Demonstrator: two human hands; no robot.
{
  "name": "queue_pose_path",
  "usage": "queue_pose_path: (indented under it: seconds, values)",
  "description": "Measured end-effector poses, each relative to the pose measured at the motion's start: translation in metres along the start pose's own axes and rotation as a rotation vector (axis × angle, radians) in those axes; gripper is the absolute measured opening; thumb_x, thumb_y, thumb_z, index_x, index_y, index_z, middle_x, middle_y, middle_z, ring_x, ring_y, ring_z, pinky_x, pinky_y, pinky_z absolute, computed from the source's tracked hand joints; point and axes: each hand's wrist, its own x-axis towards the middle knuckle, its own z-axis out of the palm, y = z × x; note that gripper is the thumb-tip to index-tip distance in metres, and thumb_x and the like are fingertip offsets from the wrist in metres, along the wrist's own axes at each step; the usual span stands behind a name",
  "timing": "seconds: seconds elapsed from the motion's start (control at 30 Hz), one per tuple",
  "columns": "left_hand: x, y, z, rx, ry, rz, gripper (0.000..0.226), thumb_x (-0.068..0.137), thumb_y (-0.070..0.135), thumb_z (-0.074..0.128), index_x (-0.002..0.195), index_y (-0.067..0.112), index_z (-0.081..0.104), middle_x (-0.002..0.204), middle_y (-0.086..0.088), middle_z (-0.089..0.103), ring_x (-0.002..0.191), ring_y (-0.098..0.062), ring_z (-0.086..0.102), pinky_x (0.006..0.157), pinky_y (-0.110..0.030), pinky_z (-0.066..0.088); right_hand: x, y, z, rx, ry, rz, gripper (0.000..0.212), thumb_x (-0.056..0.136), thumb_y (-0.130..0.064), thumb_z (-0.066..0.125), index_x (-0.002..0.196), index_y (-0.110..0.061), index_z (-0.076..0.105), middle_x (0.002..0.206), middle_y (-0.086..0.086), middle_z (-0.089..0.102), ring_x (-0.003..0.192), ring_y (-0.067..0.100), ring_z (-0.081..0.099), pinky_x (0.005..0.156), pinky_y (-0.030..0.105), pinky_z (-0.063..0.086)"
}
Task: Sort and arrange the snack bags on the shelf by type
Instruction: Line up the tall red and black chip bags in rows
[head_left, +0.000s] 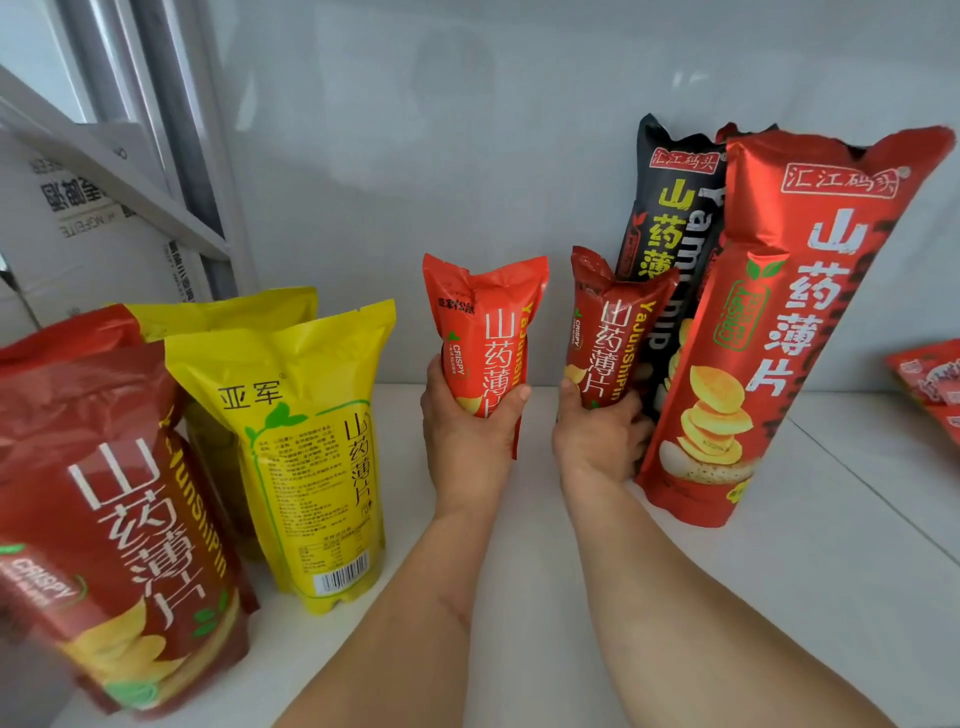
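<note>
Left hand (470, 415): wrapped round a small orange-red bag (485, 332), lifted mid-shelf, apparently for sorting.
Right hand (597, 431): clamped on a small dark-red bag (605, 332), beside the tall bags.
Tall red bag (779, 312): upright toward the shelf's (831, 571) right.
Yellow bags (311, 441): grouped toward the left edge.

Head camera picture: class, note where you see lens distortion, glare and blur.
Head view: wide-angle bending tilts the tall red foil chip bag and the grey shelf post outward; glare streaks the glossy white back wall and the big dark-red foil pouch at lower left, which is softly blurred; both small red chip bags, left and right, look sharp.
</note>
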Motion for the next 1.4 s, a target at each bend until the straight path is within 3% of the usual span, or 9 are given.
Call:
queue_pose_path:
  seconds: [0.17, 0.37, 0.47, 0.57, 0.73, 0.83, 0.97, 1.03, 1.4]
  values:
    - [-0.017, 0.002, -0.012, 0.036, -0.039, 0.024, 0.095, 0.067, 0.05, 0.086, 0.146, 0.034, 0.036, 0.136, 0.006, 0.054, 0.12, -0.016, 0.057, 0.099, -0.039, 0.051, -0.002, 0.007, -0.004, 0.163, -0.243, -0.127, 0.067, 0.086, -0.05, 0.065, 0.138, -0.016, 0.039, 0.128, 0.007, 0.059, 0.115, 0.031, 0.058, 0.095, 0.043, 0.048]
    - [-0.059, 0.012, -0.03, 0.045, 0.01, 0.041, 0.095, 0.057, 0.061, 0.084, 0.138, 0.04, 0.039, 0.128, 0.013, 0.06, 0.113, -0.011, 0.062, 0.091, -0.037, 0.055, -0.003, 0.016, -0.036, 0.249, -0.564, -0.264, 0.061, 0.086, -0.044, 0.069, 0.136, -0.019, 0.045, 0.123, -0.002, 0.06, 0.108, 0.016, 0.057, 0.085, 0.03, 0.044]
    - [-0.085, 0.017, -0.04, 0.067, 0.067, 0.047, 0.092, 0.062, 0.053, 0.088, 0.139, 0.039, 0.04, 0.125, 0.013, 0.062, 0.106, -0.009, 0.064, 0.079, -0.028, 0.055, -0.003, 0.021, -0.05, 0.265, -0.689, -0.292, 0.061, 0.085, -0.046, 0.069, 0.136, -0.022, 0.046, 0.125, -0.005, 0.06, 0.11, 0.014, 0.057, 0.088, 0.031, 0.046]
    - [-0.111, 0.024, -0.046, 0.103, 0.153, 0.04, 0.095, 0.056, 0.061, 0.086, 0.137, 0.038, 0.042, 0.12, 0.014, 0.063, 0.101, -0.006, 0.065, 0.083, -0.039, 0.059, -0.007, 0.024, -0.06, 0.284, -0.796, -0.291, 0.062, 0.083, -0.048, 0.07, 0.136, -0.025, 0.047, 0.129, -0.003, 0.062, 0.115, 0.019, 0.059, 0.098, 0.041, 0.049]
    - [-0.148, 0.029, -0.057, 0.241, 0.311, 0.054, 0.105, 0.062, 0.052, 0.087, 0.148, 0.034, 0.029, 0.137, 0.009, 0.047, 0.117, -0.014, 0.056, 0.09, -0.042, 0.054, -0.024, 0.032, -0.072, 0.312, -0.973, -0.34, 0.064, 0.078, -0.052, 0.074, 0.133, -0.028, 0.049, 0.124, -0.007, 0.065, 0.109, 0.015, 0.063, 0.095, 0.043, 0.053]
    - [-0.166, 0.03, -0.068, 0.323, 0.384, 0.07, 0.107, 0.068, 0.047, 0.085, 0.153, 0.03, 0.022, 0.146, 0.008, 0.03, 0.116, -0.009, 0.044, 0.091, -0.035, 0.044, -0.034, 0.035, -0.077, 0.34, -1.057, -0.365, 0.065, 0.078, -0.051, 0.074, 0.134, -0.029, 0.05, 0.123, -0.01, 0.064, 0.108, 0.011, 0.063, 0.094, 0.039, 0.054]
    - [-0.176, 0.033, -0.088, 0.385, 0.506, 0.055, 0.105, 0.07, 0.043, 0.085, 0.153, 0.028, 0.023, 0.145, 0.005, 0.031, 0.112, -0.006, 0.04, 0.086, -0.033, 0.039, -0.043, 0.033, -0.082, 0.371, -1.227, -0.367, 0.054, 0.079, -0.044, 0.075, 0.126, -0.033, 0.051, 0.114, -0.015, 0.065, 0.096, 0.001, 0.064, 0.075, 0.021, 0.054]
    - [-0.173, 0.035, -0.099, 0.411, 0.548, 0.032, 0.105, 0.071, 0.045, 0.084, 0.154, 0.028, 0.022, 0.146, 0.004, 0.032, 0.117, -0.014, 0.045, 0.087, -0.037, 0.043, -0.05, 0.031, -0.079, 0.377, -1.31, -0.357, 0.051, 0.079, -0.04, 0.077, 0.122, -0.037, 0.049, 0.114, -0.014, 0.066, 0.096, 0.004, 0.066, 0.079, 0.028, 0.058]
    - [-0.154, 0.021, -0.128, 0.418, 0.505, -0.012, 0.106, 0.074, 0.041, 0.084, 0.156, 0.02, 0.02, 0.149, -0.003, 0.033, 0.13, -0.023, 0.044, 0.089, -0.031, 0.037, -0.089, 0.018, -0.066, 0.313, -1.315, -0.458, 0.063, 0.074, -0.047, 0.08, 0.128, -0.039, 0.047, 0.11, -0.022, 0.063, 0.103, 0.007, 0.065, 0.092, 0.038, 0.055]
